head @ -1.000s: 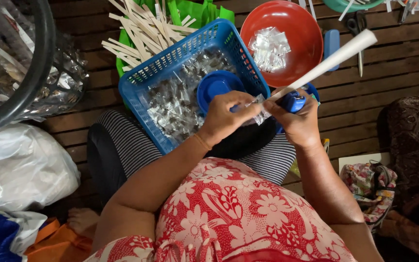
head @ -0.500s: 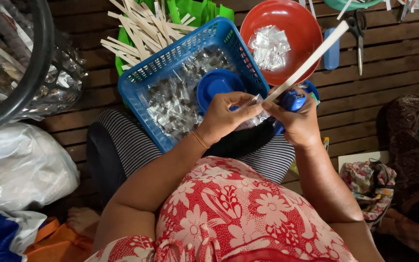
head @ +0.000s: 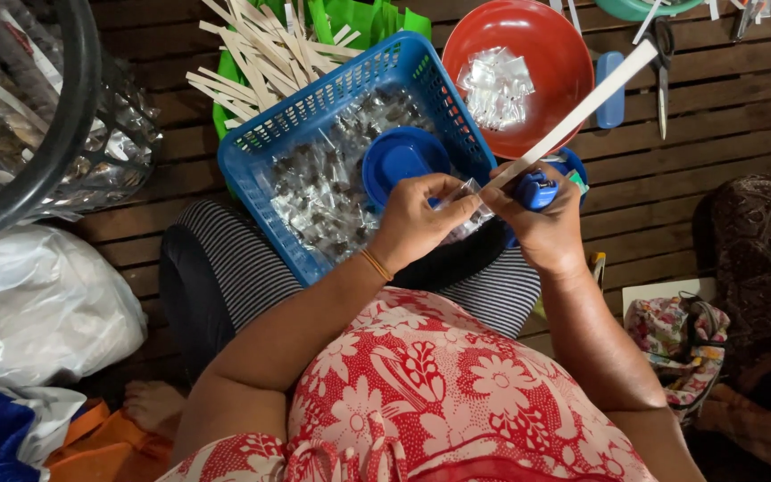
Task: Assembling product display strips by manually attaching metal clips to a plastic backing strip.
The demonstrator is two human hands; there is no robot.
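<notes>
Two hands: left hand pinching clear packet, half-hidden; right hand gripping blue tool, white strip; basket contents indistinct.

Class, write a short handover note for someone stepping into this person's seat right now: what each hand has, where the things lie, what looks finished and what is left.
Left hand: fingers pinch a small clear packet at the end of a long pale strip.
Right hand: grips a blue stapler-like tool against that strip.
Blue basket on the lap holds many filled clear packets and a blue lid.
Red bowl holds clear packets.
More pale strips lie behind the basket; scissors lie on the floor boards.
Done: one packet at the strip.
Left: the rest of the strip is bare.
</notes>
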